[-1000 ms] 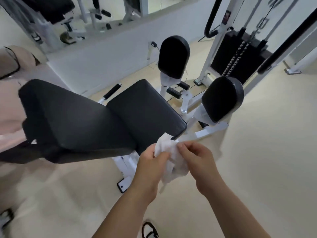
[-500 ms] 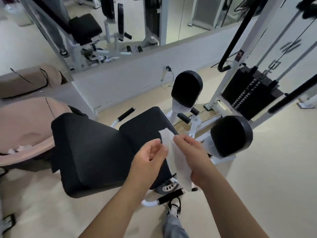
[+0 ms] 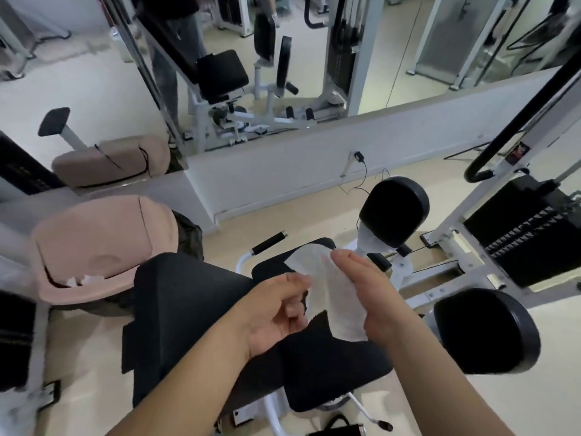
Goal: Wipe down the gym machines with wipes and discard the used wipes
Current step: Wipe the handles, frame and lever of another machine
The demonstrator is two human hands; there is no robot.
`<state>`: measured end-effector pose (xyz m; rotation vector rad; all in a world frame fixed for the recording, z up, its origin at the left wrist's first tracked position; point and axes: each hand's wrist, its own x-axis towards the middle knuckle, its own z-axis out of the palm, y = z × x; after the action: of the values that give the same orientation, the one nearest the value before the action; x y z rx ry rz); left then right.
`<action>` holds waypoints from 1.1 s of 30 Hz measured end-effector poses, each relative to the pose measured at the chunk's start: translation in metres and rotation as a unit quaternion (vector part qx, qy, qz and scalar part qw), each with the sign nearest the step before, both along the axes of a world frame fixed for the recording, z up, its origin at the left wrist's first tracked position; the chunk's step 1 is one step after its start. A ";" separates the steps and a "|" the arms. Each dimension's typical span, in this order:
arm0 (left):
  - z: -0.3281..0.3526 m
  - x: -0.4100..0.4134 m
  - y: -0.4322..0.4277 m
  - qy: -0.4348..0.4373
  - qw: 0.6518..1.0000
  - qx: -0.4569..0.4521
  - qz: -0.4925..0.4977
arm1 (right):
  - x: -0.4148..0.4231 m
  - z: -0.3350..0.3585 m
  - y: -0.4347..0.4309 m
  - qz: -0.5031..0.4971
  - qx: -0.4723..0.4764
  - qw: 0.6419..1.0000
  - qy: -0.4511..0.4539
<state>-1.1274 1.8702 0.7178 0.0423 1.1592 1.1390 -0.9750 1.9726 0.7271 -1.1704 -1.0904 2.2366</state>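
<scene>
Head: left hand [image 3: 276,313], right hand [image 3: 374,297] pinch wipe [image 3: 330,294]; long axis upper-left to lower-right.

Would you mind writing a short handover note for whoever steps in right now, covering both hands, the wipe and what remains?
Left hand: pinches the left edge of the wipe.
Right hand: holds the wipe's right side, so it is spread open between the hands, above the black seat pad.
Pink bin: on the left beside the backrest pad, with white scraps inside.
Done: the wipe is opened out. Which pads are already wiped cannot be told.
Left: probably wipe the seat, the backrest, the far round pad and the near round pad, then drop the wipe in the bin.
</scene>
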 end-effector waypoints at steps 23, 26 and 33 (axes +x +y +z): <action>-0.096 -0.248 0.142 0.003 0.976 -0.011 -0.216 | -0.223 -0.088 0.126 0.054 0.021 0.997 -0.049; -0.125 -0.261 0.163 0.043 0.979 -0.045 -0.194 | -0.247 -0.150 0.150 0.016 0.073 0.984 -0.165; -0.248 -0.286 0.203 0.191 0.962 -0.112 -0.159 | -0.262 -0.310 0.193 0.084 0.285 0.867 -0.401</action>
<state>-1.4137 2.0733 0.4698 0.2743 1.5561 0.7251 -1.2370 2.1657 0.4174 -1.7921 -2.0441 1.2972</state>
